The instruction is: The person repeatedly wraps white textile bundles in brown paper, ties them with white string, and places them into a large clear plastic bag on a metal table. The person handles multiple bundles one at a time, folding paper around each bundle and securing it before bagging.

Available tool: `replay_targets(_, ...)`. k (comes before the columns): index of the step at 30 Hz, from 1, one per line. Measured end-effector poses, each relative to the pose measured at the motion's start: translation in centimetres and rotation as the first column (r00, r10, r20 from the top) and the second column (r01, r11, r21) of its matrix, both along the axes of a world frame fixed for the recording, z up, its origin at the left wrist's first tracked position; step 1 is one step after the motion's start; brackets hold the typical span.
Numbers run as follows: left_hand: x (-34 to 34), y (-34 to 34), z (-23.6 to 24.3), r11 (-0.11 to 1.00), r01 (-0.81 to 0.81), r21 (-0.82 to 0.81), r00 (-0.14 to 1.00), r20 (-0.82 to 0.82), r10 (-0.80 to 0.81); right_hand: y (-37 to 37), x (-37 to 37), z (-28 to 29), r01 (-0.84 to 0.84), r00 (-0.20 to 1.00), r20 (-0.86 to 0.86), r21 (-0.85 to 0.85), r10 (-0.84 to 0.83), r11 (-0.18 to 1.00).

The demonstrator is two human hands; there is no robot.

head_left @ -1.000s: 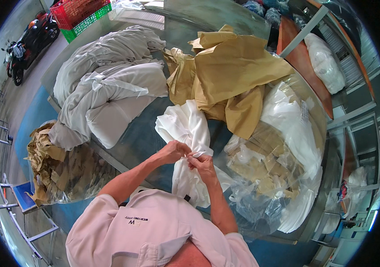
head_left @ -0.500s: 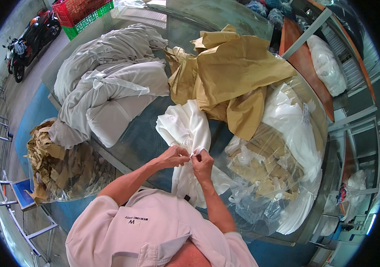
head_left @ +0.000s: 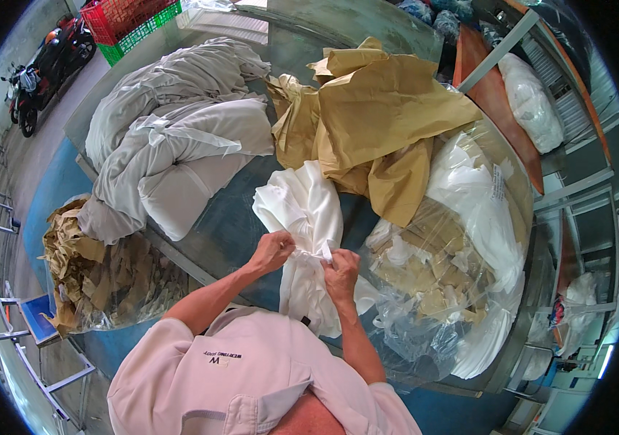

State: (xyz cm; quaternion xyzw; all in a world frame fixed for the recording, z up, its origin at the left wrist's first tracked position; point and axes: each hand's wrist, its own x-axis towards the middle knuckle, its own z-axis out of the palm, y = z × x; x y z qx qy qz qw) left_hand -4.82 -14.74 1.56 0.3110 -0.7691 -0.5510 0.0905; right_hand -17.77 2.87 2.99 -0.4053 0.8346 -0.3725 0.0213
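A bundle of white fabric [head_left: 300, 194] lies on the table in front of me, pinched in at its middle. A thin white tie strip [head_left: 313, 253] runs across that narrow part. My left hand [head_left: 274, 250] is closed at the strip's left end, and my right hand [head_left: 342, 274] is closed on its right end, with a short piece sticking up by the thumb. The hands are apart, one on each side of the gathered fabric. The lower part of the bundle hangs toward my body between my forearms.
Grey fabric [head_left: 179, 138] with a white tie lies to the left. Crumpled brown paper [head_left: 393, 109] is at the far middle. Clear bags of brown scraps stand left [head_left: 124, 283] and right [head_left: 432, 268]. White fabric [head_left: 472, 181] lies at the right edge.
My hands were close together at the pinched middle. They have moved apart, left and right, and the strip now stretches between them across the fabric.
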Motion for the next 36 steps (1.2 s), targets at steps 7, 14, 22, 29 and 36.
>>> replay_targets(7,3.5,2.5,-4.6,0.813,-0.472,0.341,0.881,0.15,0.448,3.7,-2.3,-1.3,-0.136,0.899,0.438,0.249,0.014,0.959)
replay_targets(14,0.2,3.2,-4.8,0.163,0.088,0.983,0.935,-0.138,0.328,1.6,-1.9,-0.9,-0.199,0.818,0.575,0.315,-0.02,0.928)
replay_targets(22,0.8,4.9,2.3,0.082,0.282,0.956,0.911,-0.293,0.289,3.8,2.3,12.1,-0.276,0.907,0.39,0.259,0.161,0.925)
replay_targets(29,-3.7,9.0,10.7,0.286,0.6,0.748,0.708,-0.662,0.245,14.5,0.9,21.2,-0.124,0.98,0.127,-0.22,0.155,0.968)
replay_targets(36,-21.7,22.8,25.1,-0.053,0.818,0.573,0.554,-0.808,-0.2,25.2,0.4,23.3,0.388,0.892,0.031,-0.565,-0.452,0.728)
